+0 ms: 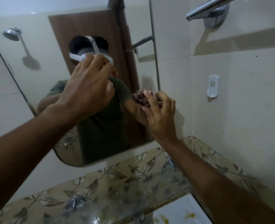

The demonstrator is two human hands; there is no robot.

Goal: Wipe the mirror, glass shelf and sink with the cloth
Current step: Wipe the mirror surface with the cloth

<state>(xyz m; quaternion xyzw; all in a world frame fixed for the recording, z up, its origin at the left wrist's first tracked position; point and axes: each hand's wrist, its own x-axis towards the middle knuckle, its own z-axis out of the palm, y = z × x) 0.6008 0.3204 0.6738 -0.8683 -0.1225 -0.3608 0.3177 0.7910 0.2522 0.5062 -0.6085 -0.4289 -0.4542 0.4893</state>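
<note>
— Against the mirror (36,75): right hand (159,113) bunched round the cloth (140,98), left hand (88,88) spread, empty.

— Below it, glass shelf (117,206) seemingly unwiped; sink (178,212) stained.

Item count, mirror wall and sink area

Hands: two, left hand (86,88) and right hand (159,115). One cloth (140,98), one mirror (36,65), one glass shelf (110,206), one sink (178,210), one wall hook (213,87), one chrome rail (209,8).
</note>
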